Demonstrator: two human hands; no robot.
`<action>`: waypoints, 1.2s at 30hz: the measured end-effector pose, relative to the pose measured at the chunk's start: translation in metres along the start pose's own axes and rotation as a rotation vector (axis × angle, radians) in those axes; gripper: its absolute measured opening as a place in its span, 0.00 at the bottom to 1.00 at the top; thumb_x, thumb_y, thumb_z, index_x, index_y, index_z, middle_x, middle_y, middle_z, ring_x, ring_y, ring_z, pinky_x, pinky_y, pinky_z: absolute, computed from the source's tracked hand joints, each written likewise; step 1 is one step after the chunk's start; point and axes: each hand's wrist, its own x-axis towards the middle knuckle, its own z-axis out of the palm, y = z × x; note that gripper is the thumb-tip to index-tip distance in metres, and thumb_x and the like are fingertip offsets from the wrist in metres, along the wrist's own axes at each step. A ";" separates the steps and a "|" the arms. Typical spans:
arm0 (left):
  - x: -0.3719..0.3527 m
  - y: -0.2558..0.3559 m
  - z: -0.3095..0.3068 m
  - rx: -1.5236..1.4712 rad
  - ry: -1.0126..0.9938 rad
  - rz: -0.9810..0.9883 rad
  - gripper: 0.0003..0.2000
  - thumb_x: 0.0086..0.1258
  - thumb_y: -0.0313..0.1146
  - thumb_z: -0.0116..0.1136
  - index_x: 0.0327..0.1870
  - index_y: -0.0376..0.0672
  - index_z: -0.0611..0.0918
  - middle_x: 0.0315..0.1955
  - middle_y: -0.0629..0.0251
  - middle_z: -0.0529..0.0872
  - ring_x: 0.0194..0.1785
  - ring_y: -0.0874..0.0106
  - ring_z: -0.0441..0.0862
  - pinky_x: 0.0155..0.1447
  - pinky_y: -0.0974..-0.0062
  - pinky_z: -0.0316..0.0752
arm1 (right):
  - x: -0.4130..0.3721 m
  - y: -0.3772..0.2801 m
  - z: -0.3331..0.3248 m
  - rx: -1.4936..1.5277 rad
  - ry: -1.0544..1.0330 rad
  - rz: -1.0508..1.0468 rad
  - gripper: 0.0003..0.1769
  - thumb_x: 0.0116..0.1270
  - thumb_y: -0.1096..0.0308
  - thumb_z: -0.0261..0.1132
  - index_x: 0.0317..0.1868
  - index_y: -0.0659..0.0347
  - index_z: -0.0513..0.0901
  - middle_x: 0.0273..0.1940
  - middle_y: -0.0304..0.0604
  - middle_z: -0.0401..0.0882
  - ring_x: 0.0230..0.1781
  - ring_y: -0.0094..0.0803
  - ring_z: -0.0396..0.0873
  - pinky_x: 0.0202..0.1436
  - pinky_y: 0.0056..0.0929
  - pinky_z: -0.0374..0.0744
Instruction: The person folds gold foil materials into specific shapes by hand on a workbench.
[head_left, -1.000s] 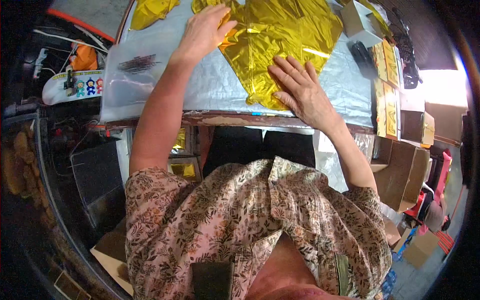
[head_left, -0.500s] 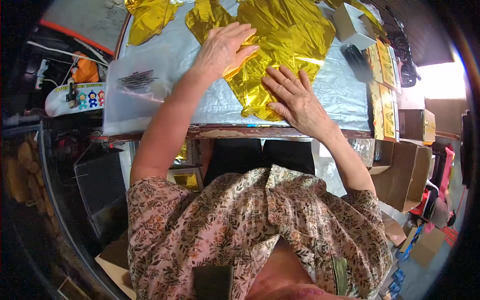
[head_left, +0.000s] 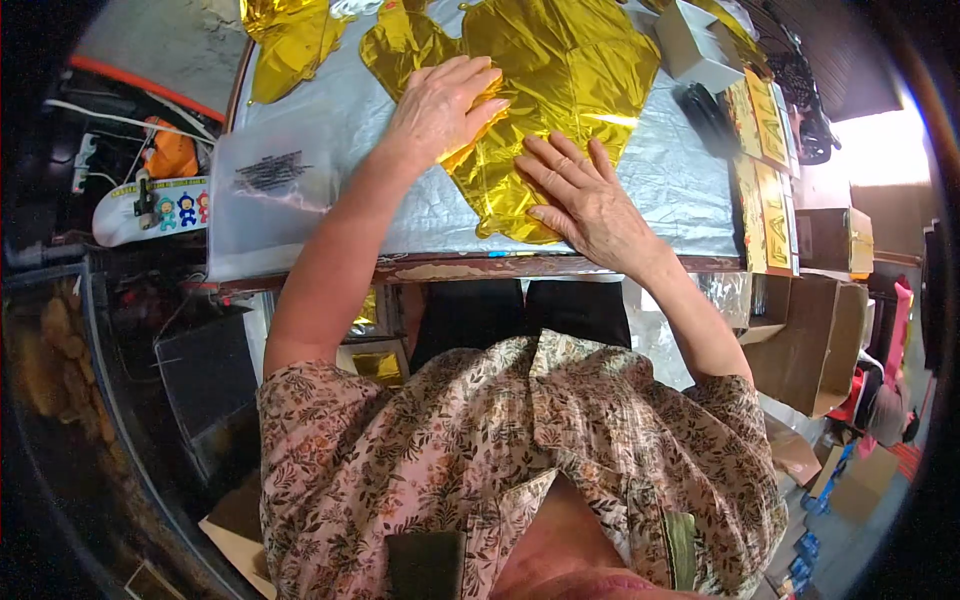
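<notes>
1. A deflated gold foil balloon point(head_left: 575, 60), shiny and crinkled, is seen lying flat on the desk point(head_left: 340, 170). It reaches from the far edge down to just short of the near edge, slightly right of the middle.
2. The left hand point(head_left: 440, 100) is laid palm down on the balloon's left side, where a flap of foil appears to be folded over. Its grip is open: the fingers are straight and close together, and nothing is clasped.
3. The right hand point(head_left: 585, 200) is spread flat on the balloon's lowest part, close to the near edge. Its grip is open too, with the fingers fanned and pressing down rather than holding.
4. The step in hand is judged to be the flattening of that fold. It is best done with the right hand used as an anchor while the left palm is swept along the crease, from the middle outward, so that trapped air is pushed out.
5. Even pressure from the flats of the fingers is advised, since such thin foil is likely to wrinkle or tear under nails.
6. The desk's silvery cover looks slick, so sliding of the foil should be guarded against.
7. Other things are set well apart from the hands:
   - a clear plastic bag point(head_left: 265, 190) at the left edge
   - a second gold foil piece point(head_left: 290, 40) at the far left corner
   - a small grey box point(head_left: 700, 45) toward the far right corner
   - yellow cards point(head_left: 765, 170) along the right edge
</notes>
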 end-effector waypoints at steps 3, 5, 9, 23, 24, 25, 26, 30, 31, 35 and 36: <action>0.001 0.000 0.001 -0.011 0.006 -0.001 0.22 0.76 0.45 0.63 0.63 0.41 0.84 0.65 0.56 0.84 0.70 0.56 0.79 0.71 0.57 0.73 | -0.001 0.001 0.000 0.003 0.002 0.006 0.33 0.81 0.52 0.58 0.81 0.52 0.66 0.83 0.45 0.58 0.85 0.51 0.53 0.85 0.63 0.48; 0.002 0.000 0.000 -0.013 0.012 0.008 0.22 0.76 0.44 0.64 0.63 0.40 0.84 0.65 0.55 0.84 0.69 0.55 0.79 0.70 0.57 0.74 | -0.001 0.002 0.001 0.005 0.002 0.010 0.33 0.81 0.52 0.57 0.81 0.52 0.65 0.83 0.45 0.57 0.85 0.51 0.52 0.85 0.62 0.47; 0.003 0.004 -0.003 -0.002 0.011 0.005 0.22 0.75 0.44 0.64 0.63 0.40 0.84 0.65 0.55 0.84 0.69 0.55 0.79 0.70 0.57 0.74 | -0.001 0.007 -0.003 0.028 0.101 0.027 0.31 0.82 0.55 0.56 0.81 0.53 0.65 0.83 0.50 0.58 0.84 0.52 0.54 0.85 0.63 0.49; 0.004 -0.004 0.006 -0.076 -0.004 -0.006 0.20 0.73 0.44 0.67 0.62 0.46 0.85 0.64 0.60 0.85 0.68 0.59 0.80 0.67 0.56 0.74 | 0.148 0.227 -0.010 -0.377 0.390 0.587 0.29 0.69 0.69 0.59 0.69 0.74 0.70 0.67 0.70 0.72 0.65 0.62 0.77 0.66 0.54 0.78; 0.004 -0.003 0.005 -0.074 -0.009 0.002 0.20 0.73 0.44 0.67 0.62 0.46 0.85 0.64 0.60 0.85 0.68 0.59 0.80 0.67 0.56 0.74 | 0.157 0.234 -0.011 -0.374 0.395 0.594 0.29 0.69 0.69 0.59 0.69 0.74 0.70 0.67 0.70 0.72 0.65 0.62 0.77 0.66 0.54 0.78; 0.005 -0.002 0.004 -0.076 -0.017 -0.007 0.20 0.73 0.44 0.67 0.62 0.46 0.85 0.64 0.60 0.85 0.69 0.59 0.80 0.67 0.57 0.74 | 0.166 0.239 -0.015 -0.358 0.345 0.646 0.27 0.68 0.69 0.61 0.66 0.73 0.73 0.65 0.71 0.74 0.63 0.62 0.78 0.65 0.54 0.79; 0.006 -0.001 0.003 -0.077 -0.024 -0.017 0.20 0.73 0.44 0.67 0.62 0.46 0.85 0.64 0.60 0.85 0.69 0.60 0.80 0.67 0.57 0.74 | 0.172 0.242 -0.016 -0.342 0.292 0.697 0.25 0.66 0.68 0.64 0.62 0.71 0.76 0.63 0.71 0.76 0.61 0.63 0.80 0.64 0.53 0.80; 0.006 0.001 0.002 -0.059 -0.022 -0.030 0.20 0.72 0.43 0.67 0.61 0.46 0.85 0.64 0.60 0.85 0.69 0.60 0.79 0.67 0.57 0.74 | 0.181 0.230 -0.044 -0.477 0.124 0.733 0.23 0.64 0.66 0.68 0.58 0.69 0.83 0.60 0.66 0.81 0.62 0.61 0.80 0.65 0.50 0.81; 0.006 0.002 0.001 -0.061 -0.020 -0.026 0.20 0.72 0.43 0.67 0.61 0.45 0.85 0.64 0.60 0.85 0.69 0.60 0.80 0.67 0.57 0.74 | 0.184 0.236 -0.044 -0.368 0.182 0.789 0.22 0.62 0.65 0.70 0.55 0.68 0.86 0.59 0.64 0.83 0.63 0.59 0.81 0.65 0.48 0.81; 0.005 -0.001 0.002 -0.077 -0.017 -0.012 0.20 0.72 0.43 0.68 0.61 0.45 0.85 0.64 0.60 0.85 0.68 0.60 0.80 0.67 0.57 0.74 | 0.185 0.235 -0.055 -0.119 0.231 0.864 0.21 0.61 0.64 0.70 0.51 0.68 0.89 0.54 0.62 0.87 0.59 0.54 0.86 0.60 0.45 0.85; 0.006 -0.001 0.002 -0.076 -0.016 -0.013 0.20 0.72 0.43 0.68 0.61 0.45 0.85 0.64 0.60 0.85 0.68 0.60 0.80 0.67 0.57 0.74 | 0.183 0.228 -0.062 -0.056 0.203 0.858 0.20 0.61 0.65 0.69 0.51 0.68 0.89 0.51 0.63 0.88 0.56 0.55 0.87 0.57 0.46 0.86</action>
